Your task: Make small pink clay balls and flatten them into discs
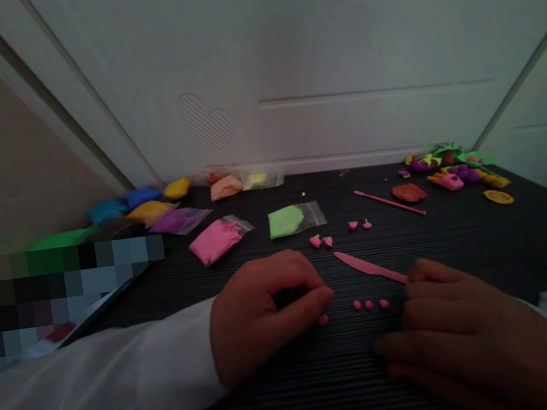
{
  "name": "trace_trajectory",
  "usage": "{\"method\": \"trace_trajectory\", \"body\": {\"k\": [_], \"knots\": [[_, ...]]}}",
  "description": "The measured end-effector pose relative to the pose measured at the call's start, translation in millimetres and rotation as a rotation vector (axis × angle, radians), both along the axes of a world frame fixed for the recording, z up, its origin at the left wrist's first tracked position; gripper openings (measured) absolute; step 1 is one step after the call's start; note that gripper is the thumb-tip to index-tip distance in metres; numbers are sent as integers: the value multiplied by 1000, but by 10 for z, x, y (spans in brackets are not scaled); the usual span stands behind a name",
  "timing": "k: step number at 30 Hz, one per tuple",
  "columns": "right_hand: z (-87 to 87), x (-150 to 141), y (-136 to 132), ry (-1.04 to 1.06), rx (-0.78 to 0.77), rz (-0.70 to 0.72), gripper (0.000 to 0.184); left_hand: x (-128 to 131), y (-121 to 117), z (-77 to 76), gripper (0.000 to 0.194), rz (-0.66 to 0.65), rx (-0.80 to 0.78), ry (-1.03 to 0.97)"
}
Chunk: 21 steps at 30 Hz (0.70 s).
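My left hand [271, 306] is closed, its thumb and index fingertip brought together above the dark table. Whatever may be between those tips is hidden. A small pink clay ball [323, 319] lies just under the thumb. To the right, my right hand [471, 327] has its fingers curled, index and thumb close together, with their inner side out of sight. A pink plastic clay knife [369, 266] lies with its handle end running behind the right knuckles. Between the hands sit three pink clay balls [368, 305] in a row. Beyond the knife are small pink clay pieces with green tops [315, 242].
Bags of pink clay [215, 241] and green clay [286, 221] lie ahead, with several coloured packs at the back left. A thin pink tool [389, 202], a red clay disc [408, 192] and finished clay shapes [451, 178] are at right. A white panel [283, 49] stands behind.
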State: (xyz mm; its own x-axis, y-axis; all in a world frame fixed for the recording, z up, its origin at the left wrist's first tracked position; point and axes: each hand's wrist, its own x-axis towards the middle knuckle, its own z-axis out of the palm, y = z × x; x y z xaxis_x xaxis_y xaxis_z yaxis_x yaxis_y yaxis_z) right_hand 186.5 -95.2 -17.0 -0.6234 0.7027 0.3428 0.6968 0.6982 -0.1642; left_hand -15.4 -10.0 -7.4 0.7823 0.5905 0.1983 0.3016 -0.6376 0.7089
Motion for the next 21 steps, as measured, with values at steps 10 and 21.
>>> {"method": "trace_trajectory", "body": {"k": [10, 21], "knots": [[141, 263, 127, 14, 62, -52, 8, -4, -2, -15, 20, 2, -8, 7], [74, 330, 202, -31, -34, -58, 11, -2, -8, -13, 19, 0, -11, -1]]}}
